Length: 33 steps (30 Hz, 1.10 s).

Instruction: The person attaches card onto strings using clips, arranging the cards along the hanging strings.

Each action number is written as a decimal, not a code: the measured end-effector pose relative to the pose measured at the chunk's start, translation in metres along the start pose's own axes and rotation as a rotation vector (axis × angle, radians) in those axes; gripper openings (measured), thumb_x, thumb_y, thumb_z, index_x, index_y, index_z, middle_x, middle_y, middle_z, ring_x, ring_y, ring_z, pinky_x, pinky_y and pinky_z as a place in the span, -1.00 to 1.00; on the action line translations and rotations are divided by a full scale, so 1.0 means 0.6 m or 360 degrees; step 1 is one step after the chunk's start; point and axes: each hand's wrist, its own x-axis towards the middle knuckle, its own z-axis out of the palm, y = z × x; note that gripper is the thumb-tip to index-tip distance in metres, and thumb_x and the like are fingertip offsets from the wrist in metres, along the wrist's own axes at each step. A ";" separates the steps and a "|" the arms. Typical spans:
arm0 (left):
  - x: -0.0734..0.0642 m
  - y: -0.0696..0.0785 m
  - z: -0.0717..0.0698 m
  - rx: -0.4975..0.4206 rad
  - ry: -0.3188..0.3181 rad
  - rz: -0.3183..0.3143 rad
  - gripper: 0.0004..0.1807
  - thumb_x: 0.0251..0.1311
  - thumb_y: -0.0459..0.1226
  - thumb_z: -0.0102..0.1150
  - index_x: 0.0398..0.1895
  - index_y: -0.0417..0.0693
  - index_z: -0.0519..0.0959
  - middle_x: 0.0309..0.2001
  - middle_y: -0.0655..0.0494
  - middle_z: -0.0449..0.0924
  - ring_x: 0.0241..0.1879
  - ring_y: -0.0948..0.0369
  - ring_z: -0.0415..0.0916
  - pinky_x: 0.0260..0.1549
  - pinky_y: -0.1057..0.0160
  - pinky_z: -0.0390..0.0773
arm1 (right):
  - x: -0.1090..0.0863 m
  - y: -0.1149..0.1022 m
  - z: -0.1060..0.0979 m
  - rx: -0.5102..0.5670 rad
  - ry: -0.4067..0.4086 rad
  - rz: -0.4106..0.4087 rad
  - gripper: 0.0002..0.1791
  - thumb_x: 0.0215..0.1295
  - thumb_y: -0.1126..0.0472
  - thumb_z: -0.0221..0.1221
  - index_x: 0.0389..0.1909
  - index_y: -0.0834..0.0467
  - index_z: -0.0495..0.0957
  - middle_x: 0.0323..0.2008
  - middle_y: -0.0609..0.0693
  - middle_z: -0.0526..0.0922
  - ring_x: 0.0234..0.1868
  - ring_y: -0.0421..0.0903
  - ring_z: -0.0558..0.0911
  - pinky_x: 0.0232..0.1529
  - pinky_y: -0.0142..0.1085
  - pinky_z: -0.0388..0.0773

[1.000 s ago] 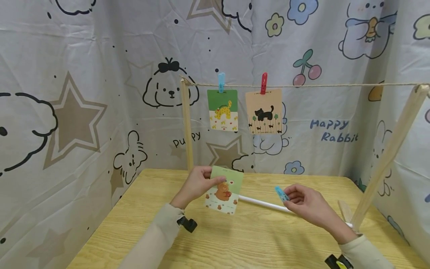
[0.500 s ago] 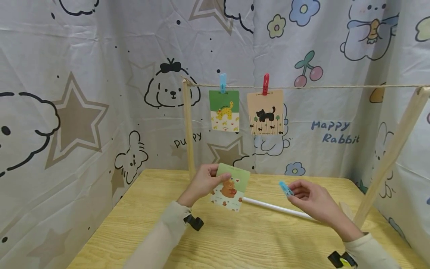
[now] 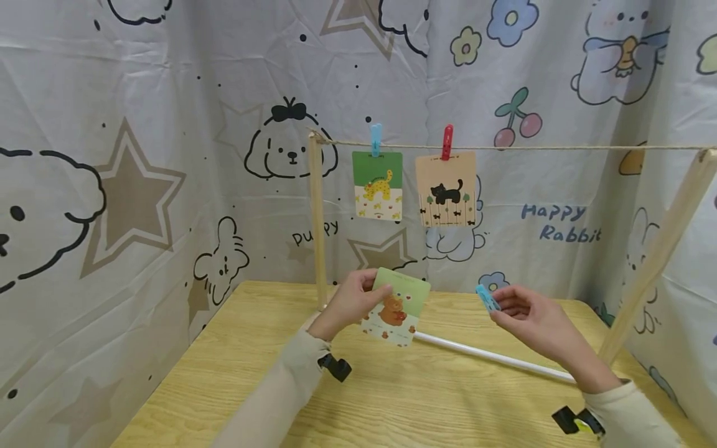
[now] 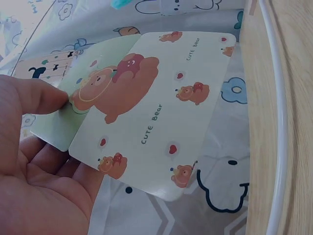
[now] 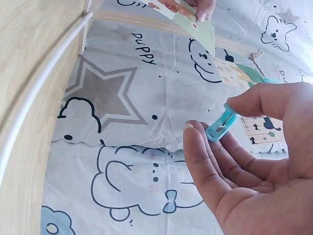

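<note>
My left hand (image 3: 351, 303) pinches a green and white card (image 3: 396, 308) by its left edge, thumb on the front and fingers behind. A brown bear and the words "cute bear" show on the card (image 4: 146, 103) in the left wrist view. To the right, my right hand (image 3: 529, 320) holds a light blue clothespin (image 3: 487, 298) between thumb and fingers. The right wrist view shows this clothespin (image 5: 223, 123) at the fingertips. Both hands are above the table and below the string (image 3: 532, 148).
A green leopard card (image 3: 378, 196) hangs by a blue clothespin (image 3: 376, 138), a peach black-cat card (image 3: 446, 205) by a red one (image 3: 447, 142). Wooden posts (image 3: 317, 224) hold the string at both ends. A white rod (image 3: 493, 354) runs low across the wooden table (image 3: 224, 373).
Both hands have risen and shifted right in the head view, carrying the bear card and the blue clothespin. The head view itself has shifted slightly. The hanging cards stay on the string.
</note>
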 end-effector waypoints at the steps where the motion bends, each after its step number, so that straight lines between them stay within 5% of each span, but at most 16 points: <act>1: 0.001 0.001 0.002 -0.0005 -0.0001 -0.0001 -0.78 0.47 -0.18 0.23 0.01 -0.09 0.70 -0.56 0.11 0.44 -0.64 0.25 0.15 -0.59 0.30 0.26 | 0.000 -0.002 -0.003 -0.0005 0.0005 0.0004 -0.58 0.41 0.10 0.34 0.12 0.26 0.54 -0.09 0.07 0.69 -0.11 -0.10 0.66 -0.15 -0.43 0.62; 11: 0.025 0.012 0.028 -0.0029 0.0032 0.0069 -0.77 0.43 -0.20 0.28 0.03 -0.11 0.71 -0.36 0.02 0.76 -0.64 0.29 0.24 -0.63 0.33 0.21 | 0.001 -0.005 -0.031 -0.0075 0.0109 -0.0048 -0.61 0.44 0.08 0.30 0.13 0.23 0.55 -0.06 0.09 0.70 -0.15 -0.29 0.64 -0.15 -0.49 0.58; 18: 0.045 0.033 0.048 -0.0117 -0.0006 0.0130 -0.75 0.42 -0.25 0.28 0.06 -0.17 0.69 -0.23 -0.01 0.80 -0.50 0.34 0.51 -0.54 0.36 0.39 | 0.000 -0.019 -0.067 -0.0111 0.0190 -0.0075 -0.58 0.48 0.02 0.27 0.17 0.21 0.54 -0.05 0.13 0.72 -0.20 -0.35 0.68 -0.20 -0.50 0.57; 22: 0.058 0.045 0.060 -0.0118 -0.0017 0.0141 -0.82 0.41 -0.24 0.30 -0.07 -0.16 0.71 -0.32 0.09 0.77 -0.52 0.34 0.47 -0.55 0.34 0.36 | 0.002 -0.023 -0.080 -0.0133 0.0264 -0.0093 -0.60 0.48 0.04 0.26 0.15 0.22 0.55 -0.06 0.15 0.71 -0.24 -0.39 0.66 -0.23 -0.53 0.55; 28: 0.074 0.058 0.073 -0.0208 -0.0007 0.0134 -0.80 0.37 -0.25 0.34 -0.05 -0.17 0.73 -0.23 0.05 0.81 -0.28 0.29 0.73 -0.30 0.32 0.64 | 0.005 -0.028 -0.092 -0.0159 0.0329 -0.0119 -0.60 0.48 0.04 0.26 0.16 0.22 0.56 -0.08 0.15 0.70 -0.26 -0.43 0.63 -0.26 -0.54 0.54; 33: 0.084 0.064 0.080 -0.0252 0.0017 0.0158 -0.80 0.36 -0.28 0.35 -0.05 -0.21 0.73 -0.21 -0.01 0.81 -0.25 0.24 0.76 -0.19 0.24 0.71 | 0.011 -0.036 -0.102 -0.0150 0.0383 -0.0170 -0.63 0.47 0.07 0.27 0.14 0.20 0.58 -0.16 0.03 0.70 -0.29 -0.44 0.65 -0.28 -0.56 0.54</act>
